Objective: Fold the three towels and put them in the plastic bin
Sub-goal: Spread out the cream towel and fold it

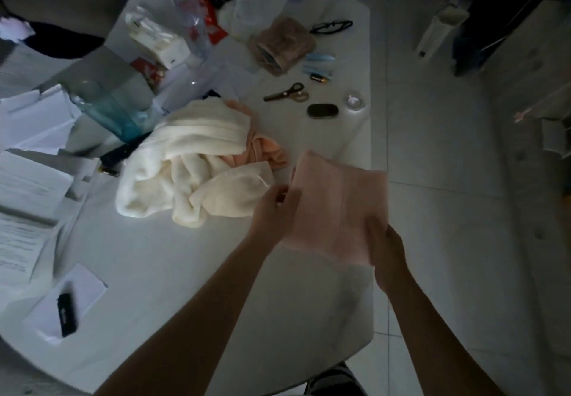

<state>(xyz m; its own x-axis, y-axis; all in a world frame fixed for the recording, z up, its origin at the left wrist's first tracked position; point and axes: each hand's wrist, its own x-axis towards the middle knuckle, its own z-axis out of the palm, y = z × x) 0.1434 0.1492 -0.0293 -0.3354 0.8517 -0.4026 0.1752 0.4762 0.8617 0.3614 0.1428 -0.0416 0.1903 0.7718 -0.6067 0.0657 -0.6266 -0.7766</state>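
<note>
Head view. A pale pink, thin cloth towel [333, 204] is held above the right part of the white table [148, 259], near its right edge. The left hand [273, 210] pinches the towel's left edge with curled fingers and thumb. The right hand [386, 247] grips the lower right corner, fingers closed round the cloth. The towel is blurred, so its fold lines cannot be told.

A crumpled cream-white terry towel [185, 160] lies on the table, left of the hands. A peach-orange towel [262, 151] lies partly under it, touching it.

A clear plastic bin with a blue-tinted base [108, 102] stands at the table's left, just beside the cream towel.

Beyond the towels lie scissors with dark blades and pale handles [289, 92] and a small black oval case [323, 110], apart from each other.
</note>
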